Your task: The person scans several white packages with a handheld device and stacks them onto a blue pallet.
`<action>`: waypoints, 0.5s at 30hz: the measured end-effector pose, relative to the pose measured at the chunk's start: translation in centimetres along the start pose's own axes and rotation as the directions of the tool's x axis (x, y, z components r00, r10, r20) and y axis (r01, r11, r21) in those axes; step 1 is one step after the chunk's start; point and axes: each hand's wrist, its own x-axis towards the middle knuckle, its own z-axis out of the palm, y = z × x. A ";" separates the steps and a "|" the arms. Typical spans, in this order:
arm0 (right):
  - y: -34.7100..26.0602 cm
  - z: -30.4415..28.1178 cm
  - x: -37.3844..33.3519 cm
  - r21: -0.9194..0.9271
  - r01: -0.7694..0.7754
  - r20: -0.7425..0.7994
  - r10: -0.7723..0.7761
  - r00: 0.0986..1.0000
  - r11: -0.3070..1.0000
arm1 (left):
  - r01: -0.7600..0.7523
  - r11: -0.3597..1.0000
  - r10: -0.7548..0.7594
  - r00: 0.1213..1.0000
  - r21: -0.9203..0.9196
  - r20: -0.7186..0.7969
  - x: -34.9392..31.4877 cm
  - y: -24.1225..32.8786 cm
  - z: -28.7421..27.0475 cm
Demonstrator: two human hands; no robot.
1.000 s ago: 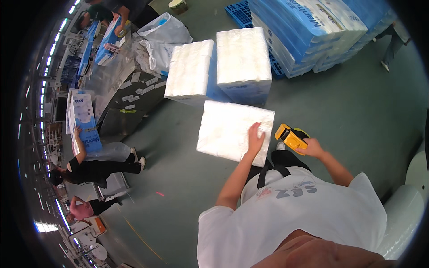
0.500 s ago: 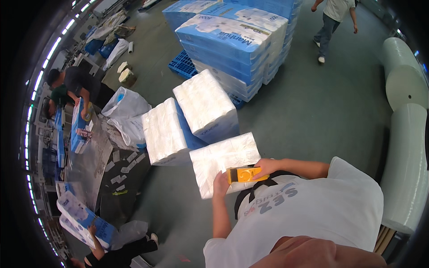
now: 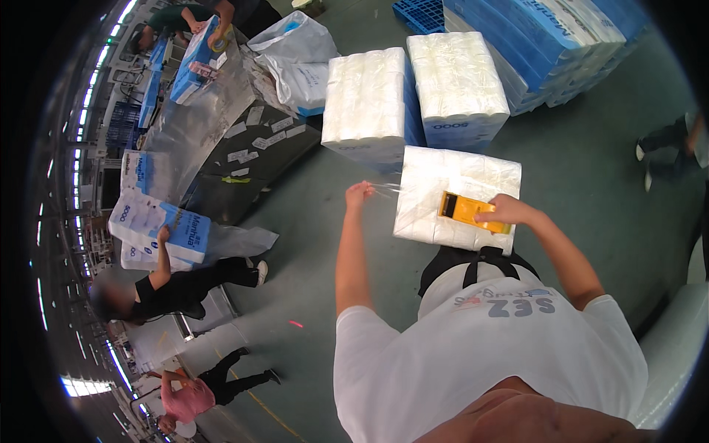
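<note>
In front of me stands a big pack of white paper rolls (image 3: 424, 214) wrapped in clear plastic film. My left hand (image 3: 359, 193) is out past the pack's left side, fingers pinched on a strand of clear plastic film (image 3: 388, 187) stretched taut from the pack. My right hand (image 3: 504, 213) grips a flat yellow box-shaped tool (image 3: 467, 210) with a dark end, held over the top of the pack; its exact kind I cannot make out. Two similar packs, one on the left (image 3: 364, 96) and one on the right (image 3: 454, 74), stand just beyond.
Blue-and-white packs (image 3: 528, 44) are stacked at the far right near a blue pallet (image 3: 419, 15). White plastic sacks (image 3: 295, 59) sit beside a table (image 3: 214, 148) with paper labels. Co-workers handle packs at left; another person (image 3: 676, 144) walks at right. A large white roll (image 3: 676, 354) lies lower right.
My left hand has left the pack's top and moved out left, drawing clear film with it. My right hand still holds the yellow tool. The view has turned, shifting the scene.
</note>
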 end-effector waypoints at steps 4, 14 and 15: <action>-1.0 -1.1 4.5 -0.051 -0.079 0.074 0.082 0.994 0.996 | -0.056 0.964 0.079 0.994 0.260 -0.077 4.6 -6.0 -0.6; 3.5 -2.6 0.8 0.069 -0.056 0.069 0.052 0.996 0.996 | 0.173 0.664 0.167 0.914 0.727 -0.370 -0.6 -10.8 7.8; 5.6 -2.9 -0.3 0.122 -0.032 0.059 0.025 0.998 0.992 | 0.098 0.751 0.193 0.913 0.653 -0.359 -1.4 -10.3 7.6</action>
